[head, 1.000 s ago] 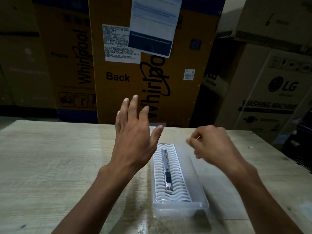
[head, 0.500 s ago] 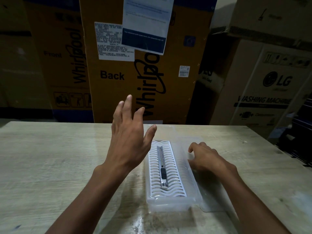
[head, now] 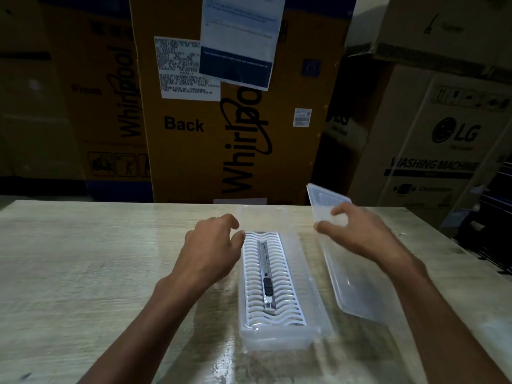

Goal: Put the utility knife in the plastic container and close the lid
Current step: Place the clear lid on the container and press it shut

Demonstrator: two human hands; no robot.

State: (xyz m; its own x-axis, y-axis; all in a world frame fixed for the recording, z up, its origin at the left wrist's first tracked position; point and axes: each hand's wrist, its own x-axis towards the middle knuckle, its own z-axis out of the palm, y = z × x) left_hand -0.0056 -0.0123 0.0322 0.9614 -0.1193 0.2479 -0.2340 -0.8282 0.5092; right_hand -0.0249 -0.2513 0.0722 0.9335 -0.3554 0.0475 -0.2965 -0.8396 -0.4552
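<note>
— Two hands were over the table [head: 83, 259], correct? What was each doing?

— Yes. The right hand [head: 357, 236] gripped the clear lid [head: 357, 284], thumb and fingers pinched on its upper part. The lid was lifted and tilted, its far end raised above the fingertips and its near end sloping down past the wrist toward the tabletop.

— And the left hand [head: 210, 250]?

— It held nothing. Its fingers were loosely curled, and the thumb tip sat at the far left rim of the plastic container [head: 279, 339]; I could not tell whether it pressed on the rim or only touched it.

— Where was the utility knife [head: 266, 275]?

— Inside the container, lying lengthwise on the white wavy insert [head: 288, 300], just to the right of the left thumb and running back toward the person. Its dark slider sat nearer the person than the fingertips of either hand.

— Was the container covered?

— No, it stood open, between the two hands. The lid hung just beside its right wall, apart from the rim as far as I could see.

— What stood beyond the fingers?

— Cardboard boxes [head: 235, 134], printed with Whirlpool and LG names, behind the far edge of the table.
</note>
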